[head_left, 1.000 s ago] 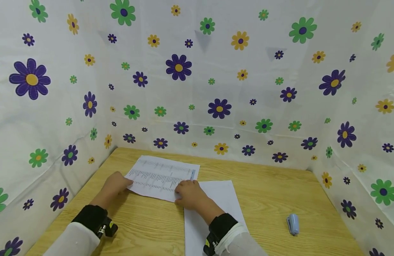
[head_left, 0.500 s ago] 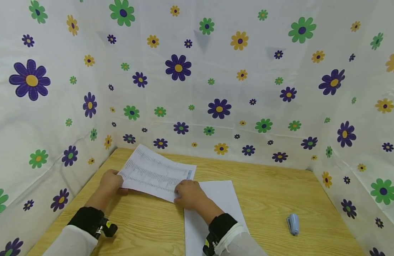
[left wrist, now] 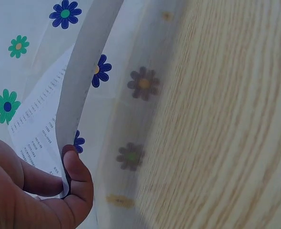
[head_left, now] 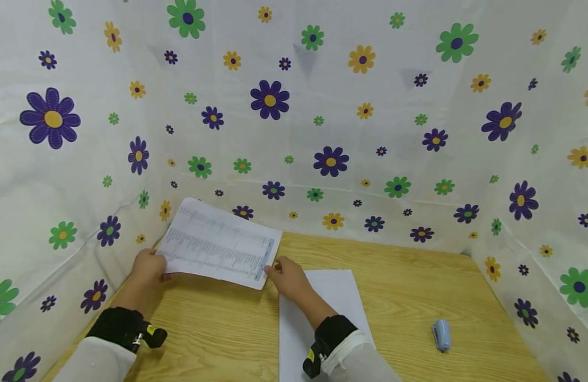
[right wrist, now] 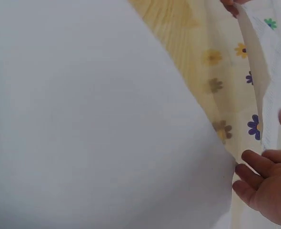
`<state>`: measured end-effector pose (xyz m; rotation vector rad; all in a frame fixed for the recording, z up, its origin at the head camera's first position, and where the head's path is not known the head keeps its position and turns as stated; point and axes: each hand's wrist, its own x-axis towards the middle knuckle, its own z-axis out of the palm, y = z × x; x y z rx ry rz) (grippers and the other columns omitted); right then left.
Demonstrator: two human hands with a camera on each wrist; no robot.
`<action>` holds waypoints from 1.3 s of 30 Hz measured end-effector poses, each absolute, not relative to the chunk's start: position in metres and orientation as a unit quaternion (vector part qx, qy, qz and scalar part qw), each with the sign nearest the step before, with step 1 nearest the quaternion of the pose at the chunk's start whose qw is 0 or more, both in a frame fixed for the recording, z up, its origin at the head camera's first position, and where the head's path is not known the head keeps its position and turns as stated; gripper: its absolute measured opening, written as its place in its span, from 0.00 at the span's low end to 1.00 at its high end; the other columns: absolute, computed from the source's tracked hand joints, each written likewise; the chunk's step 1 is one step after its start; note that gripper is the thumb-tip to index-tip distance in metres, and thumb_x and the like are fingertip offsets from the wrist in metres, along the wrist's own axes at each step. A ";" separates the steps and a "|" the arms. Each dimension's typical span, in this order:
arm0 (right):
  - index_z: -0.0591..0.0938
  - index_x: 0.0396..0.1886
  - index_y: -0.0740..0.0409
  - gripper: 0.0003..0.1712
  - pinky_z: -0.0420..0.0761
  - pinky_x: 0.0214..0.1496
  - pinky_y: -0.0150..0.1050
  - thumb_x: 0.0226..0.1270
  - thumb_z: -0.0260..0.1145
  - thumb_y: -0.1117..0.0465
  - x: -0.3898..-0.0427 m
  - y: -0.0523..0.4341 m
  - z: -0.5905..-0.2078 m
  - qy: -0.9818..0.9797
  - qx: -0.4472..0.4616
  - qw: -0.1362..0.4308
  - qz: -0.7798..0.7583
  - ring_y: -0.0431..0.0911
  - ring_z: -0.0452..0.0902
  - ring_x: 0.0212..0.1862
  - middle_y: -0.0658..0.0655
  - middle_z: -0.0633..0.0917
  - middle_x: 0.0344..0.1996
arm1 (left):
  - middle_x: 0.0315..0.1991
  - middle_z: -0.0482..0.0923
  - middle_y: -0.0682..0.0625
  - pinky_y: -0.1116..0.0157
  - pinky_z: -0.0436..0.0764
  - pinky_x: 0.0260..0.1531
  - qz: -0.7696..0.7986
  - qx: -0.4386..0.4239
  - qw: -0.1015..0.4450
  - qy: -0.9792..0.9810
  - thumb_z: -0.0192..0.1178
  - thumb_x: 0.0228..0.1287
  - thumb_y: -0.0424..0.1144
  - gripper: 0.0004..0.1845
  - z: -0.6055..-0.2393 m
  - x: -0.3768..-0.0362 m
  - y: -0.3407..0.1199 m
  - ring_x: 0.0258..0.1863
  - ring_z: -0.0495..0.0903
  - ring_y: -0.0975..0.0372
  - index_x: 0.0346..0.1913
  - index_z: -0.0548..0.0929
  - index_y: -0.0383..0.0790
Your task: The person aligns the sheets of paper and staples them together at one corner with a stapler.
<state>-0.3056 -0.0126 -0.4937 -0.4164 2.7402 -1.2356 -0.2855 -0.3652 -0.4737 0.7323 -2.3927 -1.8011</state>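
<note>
In the head view a printed sheet of paper, covered in rows of small text, is raised at a slant above the table's far left. My left hand pinches its near left corner between thumb and fingers; the left wrist view shows the bent sheet edge in that pinch. At the sheet's right edge is my right hand, its thumb and fingers apart in the right wrist view, fingertips close to or touching the edge. Beneath the right wrist lies white blank paper, partly hidden by the forearm.
A small light-blue stapler rests on the wooden table, right of the blank paper. White curtains with flower prints enclose the table at the back and both sides. Each wrist wears a black band with a camera.
My left hand has moved left, lifting the printed sheet off the table and tilting its far edge up. The right fingers have loosened at the sheet's edge; the blank paper and stapler stay put.
</note>
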 end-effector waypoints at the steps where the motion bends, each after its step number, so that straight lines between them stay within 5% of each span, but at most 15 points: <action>1: 0.72 0.71 0.63 0.35 0.83 0.52 0.48 0.77 0.61 0.43 -0.307 -0.012 -0.492 0.886 -0.114 0.061 -0.444 0.52 0.82 0.55 0.61 0.84 0.56 | 0.59 0.65 0.27 0.60 0.87 0.34 -0.587 0.233 0.026 -0.775 0.39 0.64 0.21 0.32 -0.474 -0.286 -0.364 0.38 0.78 0.51 0.73 0.52 0.17; 6: 0.65 0.75 0.68 0.40 0.86 0.44 0.41 0.76 0.63 0.47 -0.312 -0.009 -0.487 0.778 -0.018 0.104 -0.619 0.48 0.85 0.42 0.60 0.85 0.50 | 0.58 0.66 0.27 0.60 0.87 0.32 -0.599 0.218 0.014 -0.770 0.38 0.65 0.21 0.32 -0.475 -0.290 -0.356 0.32 0.79 0.57 0.73 0.52 0.16; 12: 0.76 0.64 0.67 0.24 0.86 0.38 0.37 0.77 0.63 0.56 -0.314 -0.003 -0.482 0.664 0.045 0.139 -0.733 0.46 0.86 0.36 0.61 0.88 0.43 | 0.58 0.67 0.28 0.62 0.86 0.32 -0.609 0.198 -0.005 -0.768 0.38 0.69 0.22 0.31 -0.476 -0.294 -0.343 0.32 0.79 0.58 0.74 0.50 0.17; 19: 0.75 0.64 0.68 0.21 0.88 0.40 0.41 0.75 0.60 0.66 -0.312 0.012 -0.481 0.631 0.072 0.124 -0.762 0.50 0.89 0.42 0.64 0.88 0.46 | 0.62 0.66 0.28 0.62 0.86 0.37 -0.618 0.179 -0.024 -0.765 0.39 0.73 0.24 0.30 -0.474 -0.294 -0.325 0.40 0.79 0.54 0.76 0.50 0.19; 26: 0.72 0.67 0.67 0.22 0.87 0.48 0.44 0.77 0.58 0.66 -0.309 0.033 -0.476 0.619 0.088 0.095 -0.774 0.53 0.88 0.49 0.65 0.85 0.54 | 0.56 0.75 0.36 0.62 0.87 0.42 -0.687 0.152 -0.049 -0.708 0.47 0.82 0.39 0.31 -0.468 -0.292 -0.303 0.40 0.85 0.58 0.76 0.53 0.25; 33: 0.70 0.70 0.64 0.23 0.86 0.54 0.47 0.79 0.57 0.64 -0.304 0.055 -0.473 0.612 0.103 0.059 -0.782 0.52 0.86 0.51 0.65 0.83 0.57 | 0.72 0.64 0.29 0.58 0.84 0.54 -0.726 0.085 -0.111 -0.673 0.53 0.79 0.53 0.41 -0.471 -0.285 -0.257 0.55 0.84 0.52 0.78 0.51 0.26; 39: 0.69 0.69 0.67 0.22 0.87 0.49 0.44 0.80 0.56 0.64 -0.295 0.063 -0.472 0.602 0.081 0.044 -0.793 0.52 0.87 0.50 0.66 0.83 0.56 | 0.64 0.77 0.36 0.47 0.80 0.58 -0.740 0.010 -0.120 -0.662 0.54 0.80 0.47 0.27 -0.470 -0.281 -0.207 0.58 0.83 0.45 0.73 0.66 0.38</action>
